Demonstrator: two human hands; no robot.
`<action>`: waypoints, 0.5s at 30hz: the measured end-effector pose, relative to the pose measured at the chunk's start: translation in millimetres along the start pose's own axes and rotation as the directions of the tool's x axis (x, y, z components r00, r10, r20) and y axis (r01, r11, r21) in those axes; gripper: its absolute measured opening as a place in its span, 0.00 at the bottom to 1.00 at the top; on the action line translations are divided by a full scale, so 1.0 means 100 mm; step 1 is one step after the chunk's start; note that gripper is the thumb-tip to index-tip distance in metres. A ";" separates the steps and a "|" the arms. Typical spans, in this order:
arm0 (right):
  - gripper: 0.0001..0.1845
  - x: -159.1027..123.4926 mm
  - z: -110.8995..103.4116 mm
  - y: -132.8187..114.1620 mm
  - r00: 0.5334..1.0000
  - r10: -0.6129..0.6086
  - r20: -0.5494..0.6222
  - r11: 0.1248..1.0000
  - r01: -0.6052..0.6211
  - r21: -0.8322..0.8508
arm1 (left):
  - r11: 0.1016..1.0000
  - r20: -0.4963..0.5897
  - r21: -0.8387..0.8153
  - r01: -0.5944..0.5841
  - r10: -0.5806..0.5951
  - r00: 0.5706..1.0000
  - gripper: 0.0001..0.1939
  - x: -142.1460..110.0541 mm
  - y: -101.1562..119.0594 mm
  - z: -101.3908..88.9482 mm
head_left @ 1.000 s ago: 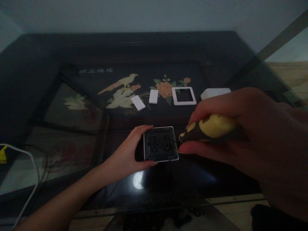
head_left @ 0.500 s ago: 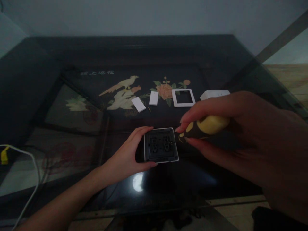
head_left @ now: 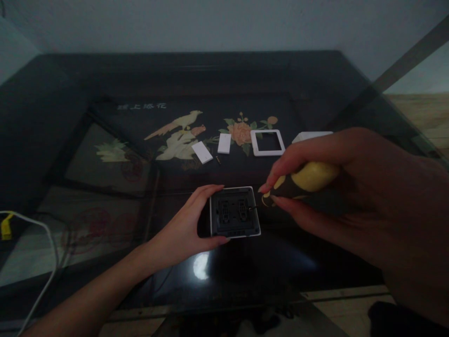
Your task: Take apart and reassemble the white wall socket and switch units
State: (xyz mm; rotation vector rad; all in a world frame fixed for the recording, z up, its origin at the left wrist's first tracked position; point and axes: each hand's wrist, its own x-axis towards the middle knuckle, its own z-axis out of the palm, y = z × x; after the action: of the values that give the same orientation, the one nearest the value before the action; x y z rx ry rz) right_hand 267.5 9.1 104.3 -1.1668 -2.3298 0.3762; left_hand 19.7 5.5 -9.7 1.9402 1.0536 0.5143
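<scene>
A square wall switch (head_left: 234, 220) with a white edge and a dark inner face stands on the glossy dark table. My left hand (head_left: 196, 217) grips it from the left, fingers on its far edge and thumb on its near edge. My right hand (head_left: 358, 196) is closed around a screwdriver (head_left: 314, 177) with a yellow and dark handle. The thin shaft points left, and its tip is at the switch's right side, near a small screw spot. Whether the tip touches a screw is too dim to tell.
Beyond the switch lie two white switch rockers (head_left: 202, 152), a small screw (head_left: 218, 159) and a white square frame (head_left: 267, 153). Partly behind my right hand is a white box-like piece (head_left: 312, 136). A white cable (head_left: 49, 234) with a yellow tag (head_left: 6, 228) runs along the left.
My right hand and the screwdriver handle have shifted slightly to the right, with the handle a little turned. My left hand and the switch stay where they were.
</scene>
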 end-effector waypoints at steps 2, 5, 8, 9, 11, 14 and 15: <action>0.13 0.00 0.00 0.01 0.999 -0.028 -0.015 1.000 0.028 0.008 | 1.000 0.004 0.001 -0.001 0.001 1.000 0.40 0.00 0.00 0.00; 0.13 0.02 -0.01 0.00 0.999 -0.032 0.001 0.999 0.032 -0.007 | 1.000 0.006 0.002 -0.002 0.002 1.000 0.40 0.00 -0.01 0.01; 0.16 0.02 -0.01 -0.04 0.999 0.012 0.046 1.000 -0.011 -0.020 | 1.000 0.008 -0.001 -0.002 0.002 1.000 0.40 0.00 -0.02 0.01; 0.15 0.02 -0.01 -0.06 1.000 0.007 0.013 1.000 -0.006 -0.015 | 1.000 0.010 -0.003 -0.002 0.002 1.000 0.40 0.00 -0.02 0.01; 0.14 0.00 0.01 -0.08 0.999 0.036 -0.033 0.999 -0.036 -0.025 | 1.000 0.008 -0.006 -0.005 0.005 1.000 0.40 0.00 -0.02 0.01; 0.16 -0.01 0.03 -0.07 0.997 0.066 -0.028 0.997 -0.067 -0.038 | 1.000 0.004 -0.008 -0.011 0.011 1.000 0.40 0.00 -0.01 0.01; 0.15 -0.02 0.03 -0.06 0.999 0.041 -0.019 0.999 -0.042 -0.032 | 1.000 0.005 -0.009 -0.012 0.012 1.000 0.40 0.00 -0.01 0.01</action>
State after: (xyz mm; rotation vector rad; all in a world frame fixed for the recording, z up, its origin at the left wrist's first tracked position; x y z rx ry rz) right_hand 262.7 3.9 104.5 -1.2304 -2.3069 0.3418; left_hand 19.5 5.3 -10.9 1.9401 1.0359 0.5193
